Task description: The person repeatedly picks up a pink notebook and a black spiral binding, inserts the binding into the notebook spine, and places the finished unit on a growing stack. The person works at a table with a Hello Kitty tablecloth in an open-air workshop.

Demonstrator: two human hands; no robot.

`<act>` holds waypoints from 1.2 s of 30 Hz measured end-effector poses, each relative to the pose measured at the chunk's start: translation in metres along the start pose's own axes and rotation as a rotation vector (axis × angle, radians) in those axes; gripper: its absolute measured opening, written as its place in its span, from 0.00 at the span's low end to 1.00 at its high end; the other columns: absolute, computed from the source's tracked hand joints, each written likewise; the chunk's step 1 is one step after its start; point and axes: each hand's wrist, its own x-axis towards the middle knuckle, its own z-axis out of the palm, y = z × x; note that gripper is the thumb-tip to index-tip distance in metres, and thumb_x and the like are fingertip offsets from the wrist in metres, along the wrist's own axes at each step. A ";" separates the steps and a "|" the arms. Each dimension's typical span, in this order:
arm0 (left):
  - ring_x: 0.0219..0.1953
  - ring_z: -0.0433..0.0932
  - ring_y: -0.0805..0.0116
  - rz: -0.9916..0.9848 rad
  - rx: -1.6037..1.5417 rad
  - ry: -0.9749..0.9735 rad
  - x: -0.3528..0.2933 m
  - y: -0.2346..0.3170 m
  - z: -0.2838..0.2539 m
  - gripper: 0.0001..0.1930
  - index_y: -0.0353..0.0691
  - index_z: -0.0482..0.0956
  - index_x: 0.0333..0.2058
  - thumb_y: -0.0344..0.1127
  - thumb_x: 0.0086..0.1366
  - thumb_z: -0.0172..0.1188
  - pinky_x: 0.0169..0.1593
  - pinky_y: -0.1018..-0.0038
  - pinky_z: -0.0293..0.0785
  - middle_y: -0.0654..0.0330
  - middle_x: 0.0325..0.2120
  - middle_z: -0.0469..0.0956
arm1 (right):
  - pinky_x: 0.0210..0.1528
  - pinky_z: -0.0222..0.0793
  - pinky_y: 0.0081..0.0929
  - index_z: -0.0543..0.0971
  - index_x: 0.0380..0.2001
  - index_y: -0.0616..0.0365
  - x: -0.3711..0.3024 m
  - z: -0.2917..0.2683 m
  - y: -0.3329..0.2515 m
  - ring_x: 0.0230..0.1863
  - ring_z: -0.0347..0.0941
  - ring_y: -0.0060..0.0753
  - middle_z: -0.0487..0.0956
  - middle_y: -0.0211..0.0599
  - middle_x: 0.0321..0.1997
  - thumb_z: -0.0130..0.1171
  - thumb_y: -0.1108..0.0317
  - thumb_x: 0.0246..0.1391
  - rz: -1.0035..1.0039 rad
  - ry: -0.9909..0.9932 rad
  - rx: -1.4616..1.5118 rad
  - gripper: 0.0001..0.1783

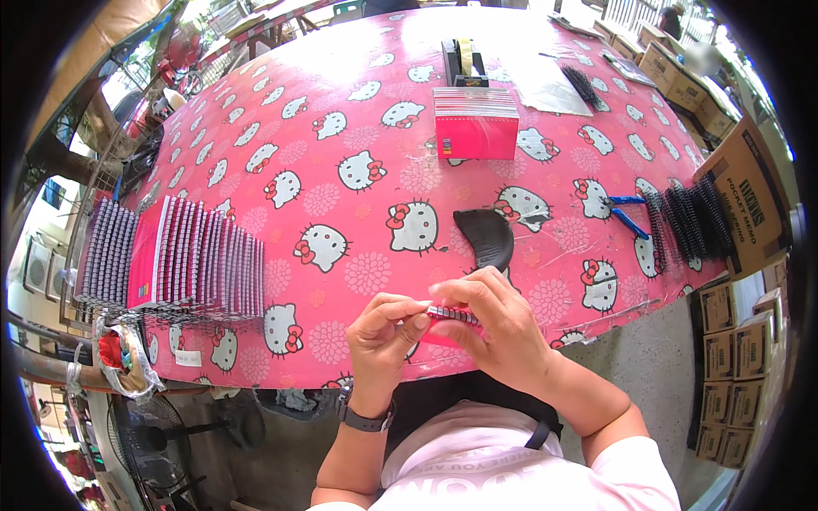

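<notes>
Pink little notebook point(450, 322) sits pinched in both my hands, left hand point(388, 334) and right hand point(503, 328) fingers closed tight on it. If I squeeze crooked, its black spiral might bend or pop out.

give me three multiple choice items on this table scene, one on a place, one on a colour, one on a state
1. Where does the long row of packed notebooks lie?
A. on the person's left
B. at the far edge
C. on the floor

2. What colour is the tablecloth?
A. green
B. pink
C. white

3. What are the left hand and right hand doing?
A. resting flat and apart
B. both pinching one small pink notebook
C. lifting the black comb

Answers:
1. A, the row sits by the table's left edge.
2. B, it is pink with white cat faces.
3. B, the fingers of both hands meet on the notebook at the near edge.
</notes>
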 end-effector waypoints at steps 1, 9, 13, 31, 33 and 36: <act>0.35 0.73 0.76 0.008 0.035 0.002 -0.001 0.001 0.001 0.08 0.32 0.81 0.37 0.20 0.56 0.65 0.40 0.80 0.69 0.61 0.33 0.76 | 0.38 0.69 0.37 0.73 0.44 0.60 -0.002 0.000 0.004 0.34 0.73 0.44 0.78 0.39 0.33 0.61 0.76 0.51 0.003 -0.003 0.009 0.16; 0.34 0.74 0.74 0.106 0.190 0.025 -0.004 0.006 0.006 0.09 0.32 0.81 0.36 0.19 0.55 0.66 0.38 0.80 0.70 0.59 0.33 0.78 | 0.35 0.69 0.33 0.76 0.36 0.60 -0.003 0.005 0.003 0.32 0.73 0.40 0.77 0.38 0.30 0.65 0.70 0.50 0.085 0.014 0.130 0.11; 0.34 0.74 0.74 0.153 0.202 0.025 -0.005 0.003 0.004 0.08 0.32 0.81 0.35 0.20 0.54 0.66 0.38 0.80 0.70 0.60 0.31 0.78 | 0.34 0.68 0.31 0.76 0.33 0.61 -0.001 0.000 0.005 0.33 0.73 0.39 0.76 0.38 0.29 0.66 0.65 0.50 0.173 -0.058 0.213 0.13; 0.36 0.73 0.67 0.040 0.587 0.153 -0.008 0.016 -0.003 0.08 0.38 0.74 0.43 0.35 0.69 0.52 0.42 0.70 0.68 0.60 0.33 0.76 | 0.48 0.68 0.39 0.71 0.52 0.62 0.011 0.008 -0.008 0.46 0.71 0.47 0.75 0.48 0.46 0.64 0.61 0.52 0.024 -0.069 -0.011 0.27; 0.36 0.70 0.69 0.087 0.565 0.340 -0.001 0.054 -0.023 0.09 0.38 0.73 0.41 0.37 0.72 0.48 0.42 0.72 0.67 0.61 0.33 0.72 | 0.54 0.66 0.37 0.65 0.61 0.60 0.011 -0.002 0.001 0.53 0.69 0.44 0.72 0.47 0.56 0.66 0.53 0.50 0.065 0.031 -0.008 0.39; 0.37 0.68 0.69 0.411 0.853 0.597 0.024 0.134 -0.067 0.17 0.36 0.73 0.37 0.42 0.75 0.41 0.46 0.73 0.64 0.60 0.33 0.70 | 0.52 0.67 0.36 0.68 0.58 0.60 0.007 -0.033 0.018 0.53 0.70 0.44 0.73 0.45 0.56 0.66 0.56 0.50 0.202 0.028 0.043 0.35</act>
